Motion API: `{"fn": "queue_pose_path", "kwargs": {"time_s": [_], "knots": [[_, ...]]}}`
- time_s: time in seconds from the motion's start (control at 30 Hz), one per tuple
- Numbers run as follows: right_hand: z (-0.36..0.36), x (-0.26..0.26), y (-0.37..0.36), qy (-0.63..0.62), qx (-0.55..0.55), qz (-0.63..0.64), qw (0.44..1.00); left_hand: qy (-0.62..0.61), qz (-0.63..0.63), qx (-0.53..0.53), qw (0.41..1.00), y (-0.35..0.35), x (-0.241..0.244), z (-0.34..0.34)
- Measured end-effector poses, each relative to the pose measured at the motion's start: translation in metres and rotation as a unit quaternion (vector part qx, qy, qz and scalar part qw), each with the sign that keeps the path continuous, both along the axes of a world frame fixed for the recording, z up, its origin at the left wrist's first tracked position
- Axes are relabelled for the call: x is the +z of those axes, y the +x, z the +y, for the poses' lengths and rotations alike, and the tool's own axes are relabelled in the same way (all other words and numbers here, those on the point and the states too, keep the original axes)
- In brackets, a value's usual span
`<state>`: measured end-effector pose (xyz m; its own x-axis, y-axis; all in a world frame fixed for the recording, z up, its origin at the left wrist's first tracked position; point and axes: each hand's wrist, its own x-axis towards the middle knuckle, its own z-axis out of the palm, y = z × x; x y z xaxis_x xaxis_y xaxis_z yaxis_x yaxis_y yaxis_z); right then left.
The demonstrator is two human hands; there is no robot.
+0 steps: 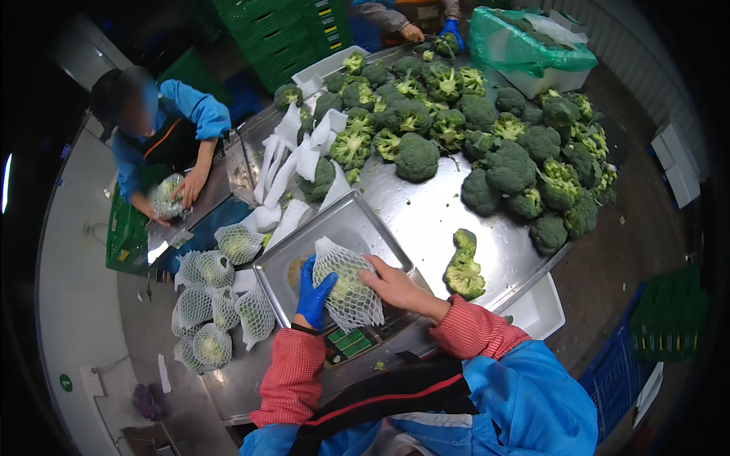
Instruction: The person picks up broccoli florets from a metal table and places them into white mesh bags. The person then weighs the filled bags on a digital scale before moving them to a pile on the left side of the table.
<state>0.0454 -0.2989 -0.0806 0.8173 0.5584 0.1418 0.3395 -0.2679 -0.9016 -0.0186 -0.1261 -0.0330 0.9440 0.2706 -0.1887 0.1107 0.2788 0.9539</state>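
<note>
A broccoli head in a white foam net sleeve (pixel 347 285) is held between my two hands, above the metal tray (pixel 268 268) of a digital scale. My left hand (pixel 315 292), in a blue glove, grips its left side. My bare right hand (pixel 397 285) presses on its upper right side. The sleeve covers most of the head, and its stem end shows pale through the mesh. Below it the scale's green display (pixel 349 342) is lit. Several net-wrapped broccoli heads (pixel 212 343) lie to the left. Right of the tray lies a loose broccoli piece (pixel 464 271).
Unwrapped broccoli (pixel 416 157) is heaped across the steel table (pixel 422 196). White foam sleeves (pixel 291 171) lie left of the heap. One co-worker (pixel 165 131) handles a wrapped head at left; another's gloved hand (pixel 451 31) is at the far edge. A white bin (pixel 539 310) stands at right.
</note>
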Motion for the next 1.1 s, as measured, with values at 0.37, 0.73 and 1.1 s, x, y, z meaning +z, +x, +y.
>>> {"fn": "queue_pose_path", "kwargs": {"time_s": [0.37,0.73,1.1], "knots": [[0.024,0.071,0.088,0.004,0.044,0.114,0.992,-0.253,-0.060,0.082,0.962,-0.021,0.024,0.157],[-0.012,0.039,0.225,-0.494,-0.222,-0.277,0.793,-0.299,0.006,0.089,0.950,0.053,-0.005,0.193],[-0.048,0.028,0.231,-0.328,-0.293,-0.163,0.883,0.534,0.213,-0.145,0.806,0.236,-0.080,0.089]]}}
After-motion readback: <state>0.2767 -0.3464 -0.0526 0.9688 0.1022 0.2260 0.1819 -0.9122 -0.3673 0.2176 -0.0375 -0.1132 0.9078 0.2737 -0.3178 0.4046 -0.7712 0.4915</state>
